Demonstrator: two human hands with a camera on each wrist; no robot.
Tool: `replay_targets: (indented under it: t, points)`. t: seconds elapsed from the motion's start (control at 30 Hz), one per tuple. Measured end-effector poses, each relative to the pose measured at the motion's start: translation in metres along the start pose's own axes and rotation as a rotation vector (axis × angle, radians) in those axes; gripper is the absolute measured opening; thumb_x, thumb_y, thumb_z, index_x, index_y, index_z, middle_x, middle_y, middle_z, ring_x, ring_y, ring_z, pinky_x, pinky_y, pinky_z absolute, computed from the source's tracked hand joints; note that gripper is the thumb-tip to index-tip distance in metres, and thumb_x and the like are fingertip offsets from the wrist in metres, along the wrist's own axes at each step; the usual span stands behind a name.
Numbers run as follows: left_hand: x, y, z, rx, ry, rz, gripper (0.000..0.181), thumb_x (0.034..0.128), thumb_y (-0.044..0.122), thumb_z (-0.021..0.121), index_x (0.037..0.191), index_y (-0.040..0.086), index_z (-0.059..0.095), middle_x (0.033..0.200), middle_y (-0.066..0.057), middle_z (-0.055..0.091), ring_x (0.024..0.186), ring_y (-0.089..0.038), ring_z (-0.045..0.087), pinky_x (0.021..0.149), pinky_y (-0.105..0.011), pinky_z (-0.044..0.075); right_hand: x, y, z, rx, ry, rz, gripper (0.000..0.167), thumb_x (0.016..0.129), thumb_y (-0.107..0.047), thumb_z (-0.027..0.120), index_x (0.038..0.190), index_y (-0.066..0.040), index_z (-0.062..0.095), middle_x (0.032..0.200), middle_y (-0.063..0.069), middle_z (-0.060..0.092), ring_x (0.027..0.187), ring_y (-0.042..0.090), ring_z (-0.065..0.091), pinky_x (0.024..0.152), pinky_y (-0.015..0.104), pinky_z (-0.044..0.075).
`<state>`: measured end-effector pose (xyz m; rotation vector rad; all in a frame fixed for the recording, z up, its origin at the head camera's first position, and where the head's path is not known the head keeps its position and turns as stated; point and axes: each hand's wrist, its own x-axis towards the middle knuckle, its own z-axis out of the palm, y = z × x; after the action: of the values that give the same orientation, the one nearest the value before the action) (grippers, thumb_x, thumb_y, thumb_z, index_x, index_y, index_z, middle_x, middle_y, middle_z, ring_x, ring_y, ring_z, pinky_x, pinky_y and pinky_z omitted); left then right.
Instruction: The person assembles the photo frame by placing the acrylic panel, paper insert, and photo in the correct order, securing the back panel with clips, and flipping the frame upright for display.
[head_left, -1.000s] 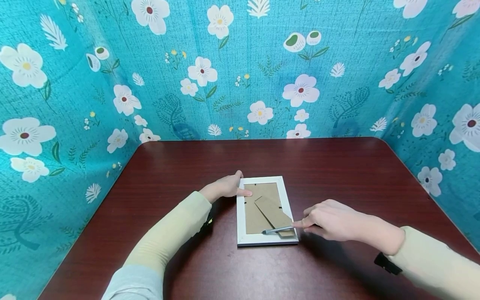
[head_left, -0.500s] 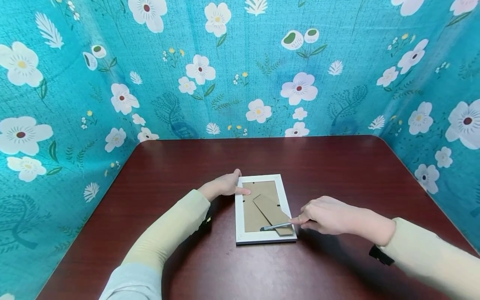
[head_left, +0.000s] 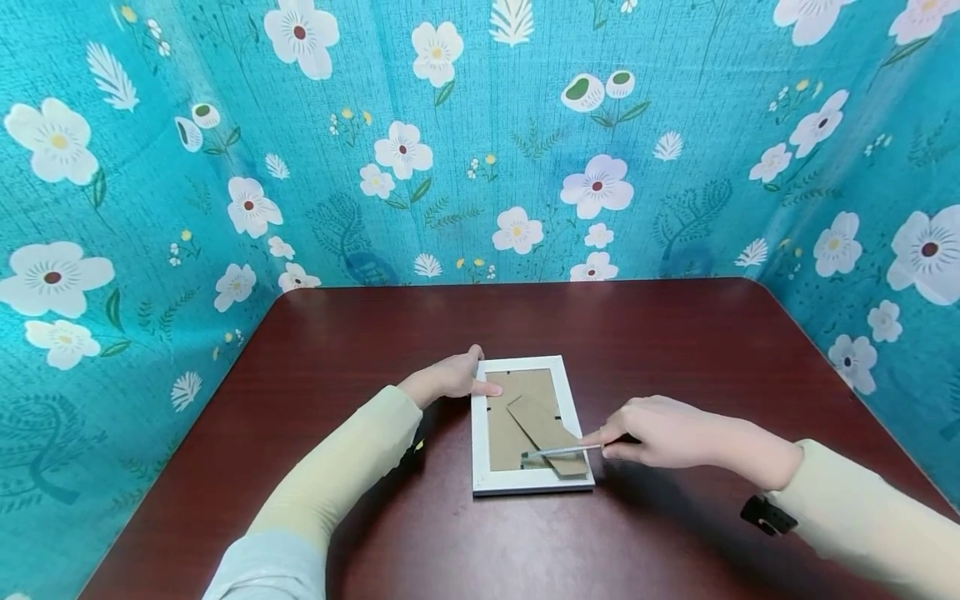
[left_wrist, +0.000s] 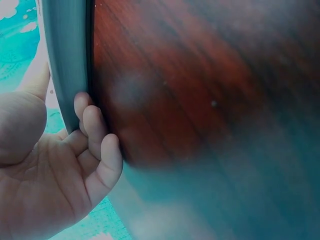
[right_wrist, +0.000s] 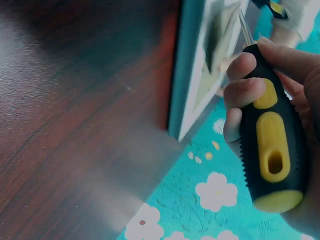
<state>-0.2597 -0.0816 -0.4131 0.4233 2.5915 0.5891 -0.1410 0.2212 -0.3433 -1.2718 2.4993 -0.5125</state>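
Note:
A white picture frame (head_left: 481, 433) lies face down on the table, its brown backing board (head_left: 506, 437) and slanted cardboard stand leg (head_left: 551, 429) upward. My left hand (head_left: 456, 377) grips the frame's upper left side, the thumb over the backing and the fingers curled against the outer edge (left_wrist: 67, 60). In my right hand (head_left: 660, 431) is a screwdriver (right_wrist: 272, 135) with a black and yellow handle. Its metal shaft (head_left: 562, 452) crosses over the stand leg, and the tip is near the lower edge of the backing. Whether the tip touches there I cannot tell.
The dark red-brown table (head_left: 375, 325) extends around the frame on all sides. A blue flowered curtain (head_left: 465, 183) hangs behind it and along both sides. Small black tabs (head_left: 557, 417) sit along the inner edges of the frame.
The screwdriver's shaft has turned a little and its tip sits slightly farther up the backing. My left hand keeps its hold on the frame. The head view has shifted slightly.

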Motion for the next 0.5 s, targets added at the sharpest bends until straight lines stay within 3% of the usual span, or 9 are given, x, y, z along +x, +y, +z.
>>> replay_targets:
  t: [0.17, 0.33, 0.4, 0.5]
  points:
    - [0.001, -0.001, 0.001, 0.000, 0.008, 0.000, 0.070, 0.0828, 0.050, 0.073, 0.128, 0.010, 0.039, 0.098, -0.007, 0.057, 0.087, -0.020, 0.053, 0.076, -0.033, 0.044, -0.002, 0.005, -0.005, 0.031, 0.061, 0.037, 0.034, 0.091, -0.013, 0.069, 0.124, -0.016, 0.068, 0.107, -0.004, 0.071, 0.073, -0.002, 0.057, 0.059, 0.022, 0.048]
    - [0.001, -0.001, 0.001, 0.011, 0.003, -0.009, 0.071, 0.0829, 0.051, 0.073, 0.130, 0.009, 0.039, 0.105, -0.009, 0.058, 0.090, -0.020, 0.054, 0.079, -0.033, 0.044, 0.000, 0.010, -0.003, -0.040, 0.098, 0.060, 0.034, 0.092, -0.015, 0.068, 0.126, -0.014, 0.067, 0.113, -0.004, 0.069, 0.090, 0.002, 0.063, 0.072, 0.029, 0.053]
    - [0.002, -0.002, 0.001, 0.009, -0.002, -0.014, 0.072, 0.0829, 0.051, 0.072, 0.131, 0.009, 0.038, 0.109, -0.009, 0.058, 0.092, -0.020, 0.054, 0.080, -0.033, 0.045, 0.001, 0.011, -0.002, -0.084, 0.130, 0.087, 0.034, 0.091, -0.016, 0.069, 0.125, -0.013, 0.067, 0.112, -0.003, 0.069, 0.091, 0.005, 0.064, 0.074, 0.032, 0.054]
    - [0.002, -0.002, 0.002, 0.001, -0.009, -0.022, 0.073, 0.0831, 0.052, 0.072, 0.132, 0.010, 0.037, 0.111, -0.009, 0.058, 0.092, -0.020, 0.053, 0.080, -0.034, 0.045, 0.003, 0.016, 0.001, -0.119, 0.179, 0.149, 0.030, 0.089, -0.014, 0.071, 0.119, -0.009, 0.070, 0.101, -0.002, 0.071, 0.080, 0.004, 0.063, 0.068, 0.031, 0.053]
